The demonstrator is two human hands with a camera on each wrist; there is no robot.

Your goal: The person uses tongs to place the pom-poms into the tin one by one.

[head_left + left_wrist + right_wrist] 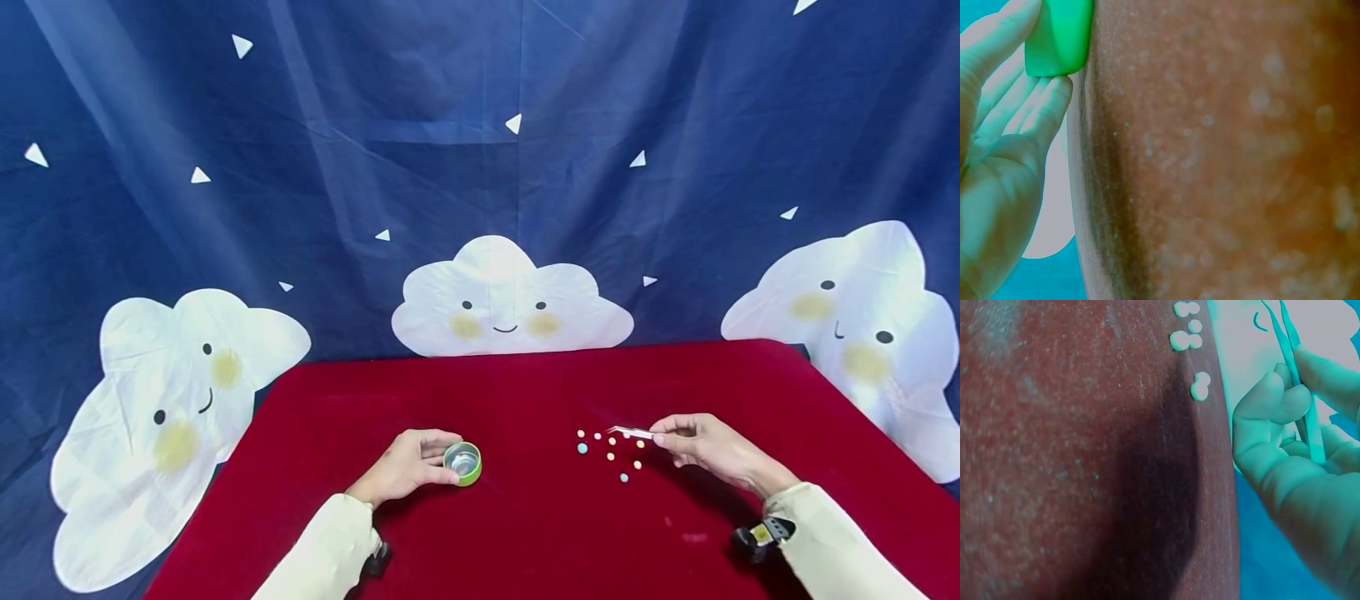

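Observation:
My left hand [407,465] holds a small round green tin [470,479] by its side, thumb at the near edge and fingers at the far one. The tin is uncovered, and its silvery inside faces up. In the left wrist view the green wall [1060,40] sits between thumb and fingers. My right hand [708,446] pinches a pair of bent-tipped metal tweezers [633,432] between thumb and fingers. Its tips point left above several small balls, with a gap between the arms [1285,337] in the right wrist view. Nothing shows between the tips.
Several pale little balls [611,457] lie scattered on the red tablecloth [525,517], with a larger blue ball [582,448] at their left and another blue ball [624,477] nearer me. Behind the table hangs a dark blue curtain [450,183] with smiling clouds.

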